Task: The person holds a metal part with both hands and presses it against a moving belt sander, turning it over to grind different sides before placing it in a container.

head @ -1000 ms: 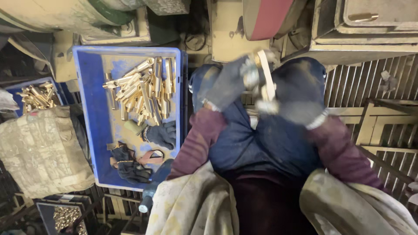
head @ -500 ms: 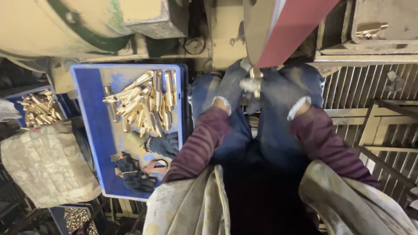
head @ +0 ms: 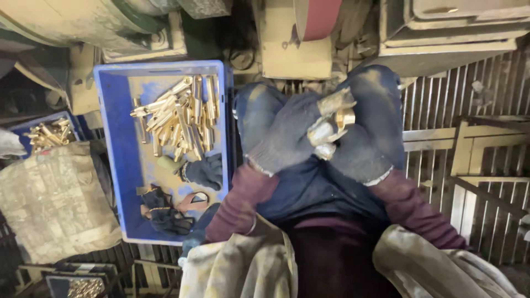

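Holding position at the centre of the view: a brass fitting [head: 337, 124], gold-coloured and rounded, is gripped between both gloved hands just above the lap.

Left hand [head: 287, 138]: dark knit glove, dust-greyed; fingers are curled closed around the fitting from the 9 o'clock side.

Right hand [head: 367, 140]: dark knit glove with pale cuff; fingers are wrapped against the fitting from 3 o'clock. Glove tips are worn pale where the metal is touched.

Containers, entered by position from the hands:
- Blue plastic crate [head: 110, 160], at 9 o'clock, rectangular, open-topped. Its far half is filled with a loose heap of brass rods [head: 179, 118], short, tubular, lying crosswise. Its near half is occupied by a spare dark glove [head: 204, 171] and a tangle of dark straps [head: 163, 212] beside a reddish strap loop.
- Small blue bin [head: 33, 124], further out at 9 o'clock, is partly seen; short brass pieces [head: 47, 135] are piled in it.
- A third bin [head: 83, 286], at 7 o'clock by the lower edge, is mostly hidden; a glint of brass parts is seen inside.

Packages: a grey woven sack [head: 52, 201], soft, rumpled and unmarked, is lodged at 8 o'clock against the crate's outer wall. No legible label can be made out on it.

Machinery: a reddish sanding belt [head: 317, 19] is mounted at 12 o'clock, above a beige housing [head: 292, 49]. A slatted metal grate [head: 475, 99] is set at 3 o'clock.
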